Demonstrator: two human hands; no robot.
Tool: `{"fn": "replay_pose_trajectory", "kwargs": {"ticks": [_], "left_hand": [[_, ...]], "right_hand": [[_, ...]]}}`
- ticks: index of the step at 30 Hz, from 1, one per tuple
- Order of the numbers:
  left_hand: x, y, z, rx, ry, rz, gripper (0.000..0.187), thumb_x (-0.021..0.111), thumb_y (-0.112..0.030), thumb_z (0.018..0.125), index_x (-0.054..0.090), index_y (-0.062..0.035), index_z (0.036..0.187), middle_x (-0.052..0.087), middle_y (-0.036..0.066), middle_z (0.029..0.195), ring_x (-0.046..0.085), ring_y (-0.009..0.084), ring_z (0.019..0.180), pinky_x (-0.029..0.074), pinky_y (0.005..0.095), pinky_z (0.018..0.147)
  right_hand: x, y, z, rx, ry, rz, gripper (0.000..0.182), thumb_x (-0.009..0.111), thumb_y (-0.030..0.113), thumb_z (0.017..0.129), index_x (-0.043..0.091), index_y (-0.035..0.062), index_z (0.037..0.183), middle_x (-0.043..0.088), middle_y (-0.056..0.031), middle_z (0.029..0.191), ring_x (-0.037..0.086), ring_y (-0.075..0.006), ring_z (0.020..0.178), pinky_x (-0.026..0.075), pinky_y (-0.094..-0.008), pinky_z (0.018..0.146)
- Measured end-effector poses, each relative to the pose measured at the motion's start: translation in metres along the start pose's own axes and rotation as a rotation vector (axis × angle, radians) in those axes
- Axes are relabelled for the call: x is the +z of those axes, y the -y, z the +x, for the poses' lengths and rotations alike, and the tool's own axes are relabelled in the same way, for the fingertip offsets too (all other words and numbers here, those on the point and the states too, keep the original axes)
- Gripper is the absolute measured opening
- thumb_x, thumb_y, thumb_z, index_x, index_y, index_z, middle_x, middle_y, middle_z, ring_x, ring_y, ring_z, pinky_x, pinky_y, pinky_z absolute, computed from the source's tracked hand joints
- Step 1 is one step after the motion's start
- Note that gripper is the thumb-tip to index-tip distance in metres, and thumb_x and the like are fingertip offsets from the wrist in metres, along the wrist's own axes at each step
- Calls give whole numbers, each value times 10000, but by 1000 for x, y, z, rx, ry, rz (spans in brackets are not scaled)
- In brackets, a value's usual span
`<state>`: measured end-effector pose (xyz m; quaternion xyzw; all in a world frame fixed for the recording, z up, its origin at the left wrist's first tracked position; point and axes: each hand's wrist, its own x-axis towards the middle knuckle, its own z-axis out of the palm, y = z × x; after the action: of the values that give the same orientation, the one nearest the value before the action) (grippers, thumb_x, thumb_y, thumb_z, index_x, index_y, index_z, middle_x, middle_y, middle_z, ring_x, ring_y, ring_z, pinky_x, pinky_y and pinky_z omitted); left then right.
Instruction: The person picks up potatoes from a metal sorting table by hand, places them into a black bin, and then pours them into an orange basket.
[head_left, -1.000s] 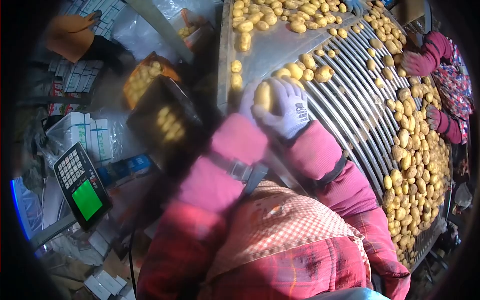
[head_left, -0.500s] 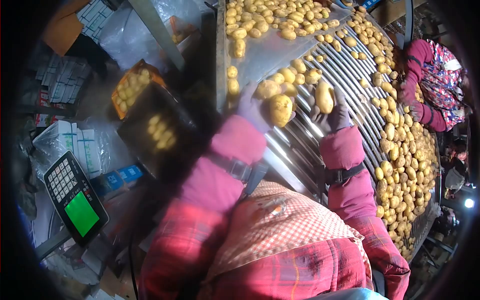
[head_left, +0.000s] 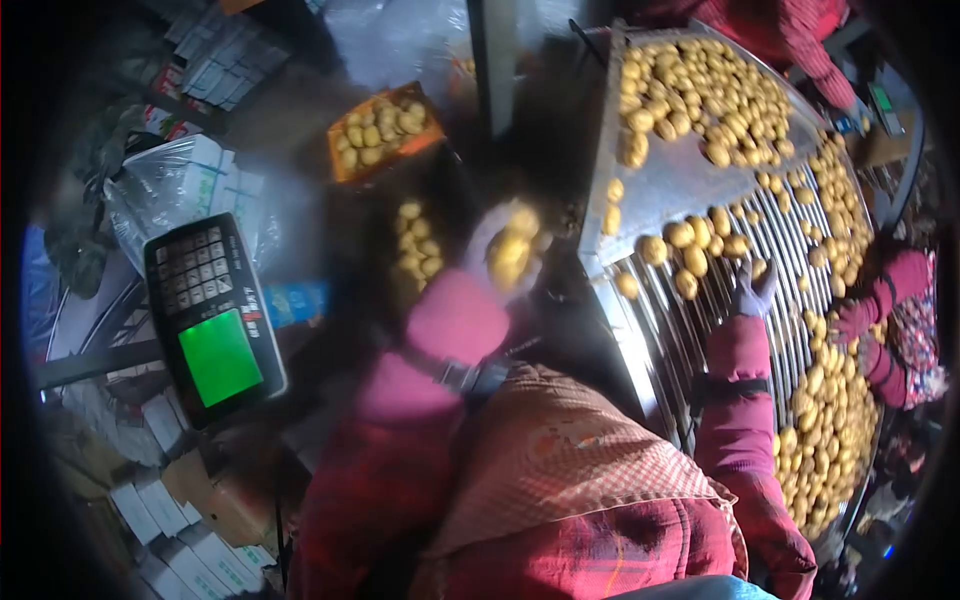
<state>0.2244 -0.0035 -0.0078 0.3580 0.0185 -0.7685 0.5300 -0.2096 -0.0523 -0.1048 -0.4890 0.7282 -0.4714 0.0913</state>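
My gloved left hand [head_left: 484,243] is off the left edge of the sorting table, gripping potatoes [head_left: 512,250]; motion blur hides how many. Below and beside it lie more potatoes [head_left: 418,245] inside a dark, shadowed container. Over the metal rollers, my gloved right hand [head_left: 750,297] has its fingers around a single potato [head_left: 758,268]. A loose group of potatoes [head_left: 690,240] rests on the rollers just left of that hand.
The roller table [head_left: 640,340] carries a large potato heap [head_left: 830,430] along its right side. Another person's gloved hand [head_left: 850,318] works there. An orange-edged bag [head_left: 340,170] of potatoes, a post [head_left: 492,70] and a green-lit scale display [head_left: 220,358] stand left.
My view has turned left. My left hand has carried its potatoes from over the rollers to beyond the table's edge. The elongated potato has left my right hand, which now holds a different one.
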Motion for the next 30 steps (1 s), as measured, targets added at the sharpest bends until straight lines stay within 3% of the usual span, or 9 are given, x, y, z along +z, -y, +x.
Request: {"fn": "replay_pose_trajectory", "kwargs": {"ticks": [4, 8, 14, 16, 18, 20, 24, 26, 30], "left_hand": [[-15, -11, -21, -163, 85, 133, 366, 580, -464, 815, 584, -127, 957, 615, 100, 772, 576, 183, 518, 429, 265, 401], [9, -13, 14, -264, 289, -4, 363, 559, -446, 835, 602, -114, 976, 627, 105, 794, 599, 206, 555, 435, 275, 419], [78, -23, 101, -348, 220, -236, 350, 569, -406, 819, 599, -101, 987, 629, 119, 814, 615, 247, 661, 434, 305, 466], [78, -24, 158, 28, 502, 98, 336, 574, -384, 799, 593, -90, 960, 617, 115, 830, 618, 263, 733, 494, 328, 530], [106, -67, 208, -70, 8, -375, 366, 568, -358, 780, 553, -75, 1010, 589, 134, 922, 601, 307, 805, 543, 403, 664], [112, -96, 243, 274, -98, -512, 442, 562, -346, 764, 495, -43, 1078, 548, 163, 1036, 580, 352, 868, 523, 478, 795], [128, -84, 213, 129, -180, -97, 467, 545, -321, 816, 441, -1, 1139, 522, 202, 1126, 575, 367, 920, 509, 485, 811], [113, -62, 203, 19, -15, 132, 580, 494, -396, 874, 339, -26, 1294, 528, 158, 1098, 544, 297, 967, 441, 443, 902], [108, -14, 140, -104, 131, 234, 468, 482, -361, 884, 438, -45, 1226, 576, 140, 1048, 580, 281, 913, 479, 412, 824]], "right_hand": [[-8, 3, -8, -188, 54, -494, 666, 654, 355, 776, 395, 13, 1286, 503, -211, 1185, 504, -344, 1073, 417, -407, 897], [-8, 10, -19, -268, 72, -551, 654, 650, 337, 769, 403, 11, 1279, 505, -212, 1180, 501, -352, 1070, 410, -418, 900], [-4, 20, -32, -346, 54, -556, 637, 644, 310, 759, 414, 7, 1270, 508, -213, 1171, 498, -364, 1064, 400, -435, 903], [-5, 22, -34, -359, 40, -551, 631, 641, 301, 755, 418, 6, 1267, 509, -213, 1169, 497, -369, 1062, 397, -441, 905], [-6, 23, -36, -372, 33, -545, 626, 639, 292, 752, 422, 5, 1264, 510, -214, 1166, 496, -373, 1061, 394, -446, 906], [-7, 23, -39, -374, 30, -549, 620, 637, 283, 749, 425, 4, 1261, 511, -214, 1163, 495, -377, 1059, 390, -452, 907], [-13, 56, -28, -295, 117, -413, 668, 649, 273, 687, 433, -6, 1255, 536, -221, 1122, 513, -383, 1023, 385, -459, 899], [-16, 45, -33, -295, 111, -479, 683, 680, 259, 662, 438, 33, 1260, 532, -205, 1141, 505, -373, 1054, 377, -454, 918], [-14, 23, -40, -255, 114, -546, 745, 699, 265, 640, 400, 75, 1295, 500, -156, 1202, 455, -335, 1146, 340, -451, 963]]}}
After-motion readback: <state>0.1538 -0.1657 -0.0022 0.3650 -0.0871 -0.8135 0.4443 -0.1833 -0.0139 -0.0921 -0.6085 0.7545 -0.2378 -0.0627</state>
